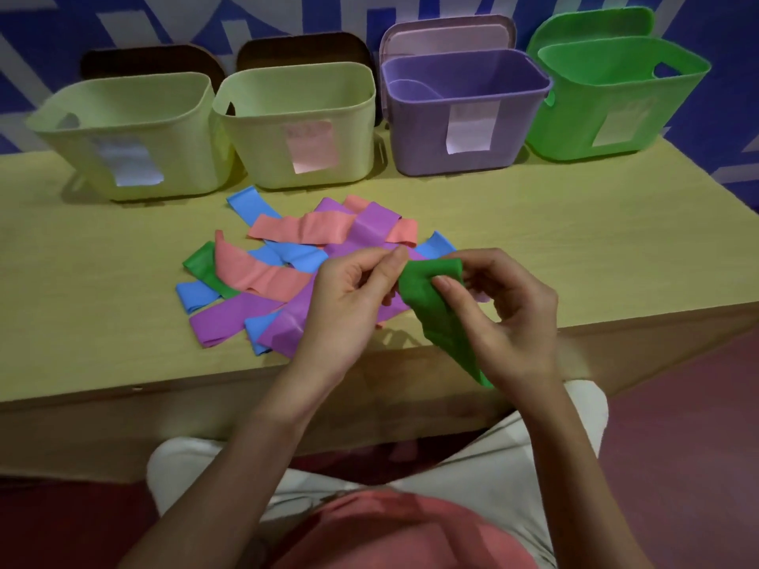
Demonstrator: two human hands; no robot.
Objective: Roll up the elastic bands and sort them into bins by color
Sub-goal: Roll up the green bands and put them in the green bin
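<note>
Head view: barely begun, with one green band [441, 318] lifted just above the near edge of the surface [575, 248], its top end pinched by fingers of both the left hand [353, 293] and the right hand [505, 310], not yet rolled. Still loose in the pile [295, 264]: roughly a dozen bands in blue, pink, purple and green, overlaps preventing an exact count. Four bins [464, 117] in a row behind, two pale yellow, one purple, one green, nothing visible inside them.
</note>
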